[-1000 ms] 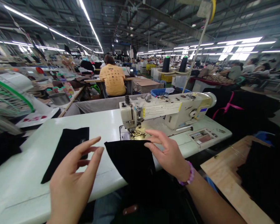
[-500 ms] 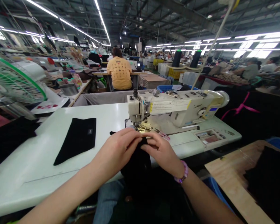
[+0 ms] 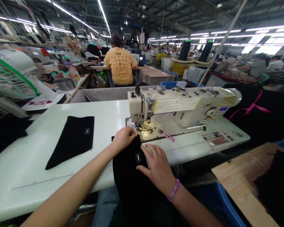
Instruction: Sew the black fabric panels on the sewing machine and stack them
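Left hand (image 3: 123, 137), nearer the machine head (image 3: 136, 108), pinched the far edge of the black cloth (image 3: 125, 173); right hand (image 3: 159, 164), grip half-open, lay at its right edge.

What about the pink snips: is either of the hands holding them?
No, the pink snips lie untouched, while the left hand and the right hand are both at the black cloth.
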Demonstrator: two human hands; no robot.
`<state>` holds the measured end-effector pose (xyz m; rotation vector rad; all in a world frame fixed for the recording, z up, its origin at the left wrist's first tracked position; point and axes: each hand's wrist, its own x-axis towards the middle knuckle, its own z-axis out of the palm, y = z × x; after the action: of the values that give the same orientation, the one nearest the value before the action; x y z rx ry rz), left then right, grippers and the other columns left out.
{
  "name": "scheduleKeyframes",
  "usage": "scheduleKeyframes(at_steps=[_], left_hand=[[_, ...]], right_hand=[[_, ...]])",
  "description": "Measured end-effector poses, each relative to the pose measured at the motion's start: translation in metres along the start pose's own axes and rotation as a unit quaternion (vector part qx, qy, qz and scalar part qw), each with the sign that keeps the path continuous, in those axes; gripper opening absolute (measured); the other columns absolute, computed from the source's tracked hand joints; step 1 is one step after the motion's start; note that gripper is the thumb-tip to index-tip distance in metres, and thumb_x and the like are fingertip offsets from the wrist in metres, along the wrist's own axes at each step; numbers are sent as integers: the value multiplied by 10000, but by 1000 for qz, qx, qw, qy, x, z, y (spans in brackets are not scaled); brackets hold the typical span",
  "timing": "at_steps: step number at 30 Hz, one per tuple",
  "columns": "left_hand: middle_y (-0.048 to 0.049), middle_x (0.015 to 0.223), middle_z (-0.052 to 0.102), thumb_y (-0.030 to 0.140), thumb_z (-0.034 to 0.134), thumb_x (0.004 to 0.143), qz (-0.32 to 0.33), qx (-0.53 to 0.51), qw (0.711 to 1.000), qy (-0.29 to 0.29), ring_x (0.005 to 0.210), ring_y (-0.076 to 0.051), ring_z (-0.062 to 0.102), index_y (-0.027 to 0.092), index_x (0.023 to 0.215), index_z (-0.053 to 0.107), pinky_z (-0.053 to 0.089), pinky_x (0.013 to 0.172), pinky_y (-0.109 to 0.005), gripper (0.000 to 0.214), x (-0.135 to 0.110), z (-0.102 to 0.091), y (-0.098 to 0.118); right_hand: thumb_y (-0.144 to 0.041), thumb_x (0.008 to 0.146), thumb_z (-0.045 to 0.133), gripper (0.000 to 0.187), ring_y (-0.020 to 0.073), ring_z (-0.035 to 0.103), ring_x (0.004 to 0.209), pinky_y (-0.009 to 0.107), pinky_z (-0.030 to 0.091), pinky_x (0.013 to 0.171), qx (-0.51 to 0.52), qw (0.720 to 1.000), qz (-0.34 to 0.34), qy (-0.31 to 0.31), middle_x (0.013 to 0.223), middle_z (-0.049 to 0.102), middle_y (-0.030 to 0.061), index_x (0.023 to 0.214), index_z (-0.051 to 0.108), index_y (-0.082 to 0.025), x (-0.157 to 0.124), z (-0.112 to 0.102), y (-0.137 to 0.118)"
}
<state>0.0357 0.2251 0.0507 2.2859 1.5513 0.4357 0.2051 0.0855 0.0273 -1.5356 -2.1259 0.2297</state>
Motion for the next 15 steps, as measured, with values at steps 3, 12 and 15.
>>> scheduleKeyframes(at_steps=[3, 12, 15], left_hand=[[-51, 760, 701, 279, 583, 824, -35, -8, 999, -9, 732, -198, 640, 194, 704, 648, 437, 662, -276, 160, 7, 1, -1], [-43, 712, 717, 299, 585, 797, -91, -12, 996, -16, 670, -190, 632, 190, 705, 698, 403, 619, -269, 181, 35, -2, -5], [-42, 704, 717, 307, 588, 793, -92, -16, 995, -16, 666, -192, 635, 188, 713, 712, 400, 616, -272, 191, 38, -1, -6]], right_hand=[[-412, 895, 722, 484, 314, 463, 1376, 574, 308, 1178, 20, 998, -66, -7, 1445, 562, 115, 1310, 592, -201, 5, 6, 14], [-415, 919, 694, 449, 308, 493, 1350, 588, 310, 1169, 29, 998, -54, -20, 1420, 591, 111, 1292, 615, -177, 29, 11, 24], [-409, 917, 698, 444, 305, 499, 1342, 594, 307, 1168, 27, 998, -47, -17, 1407, 602, 112, 1286, 618, -176, 31, 10, 22]])
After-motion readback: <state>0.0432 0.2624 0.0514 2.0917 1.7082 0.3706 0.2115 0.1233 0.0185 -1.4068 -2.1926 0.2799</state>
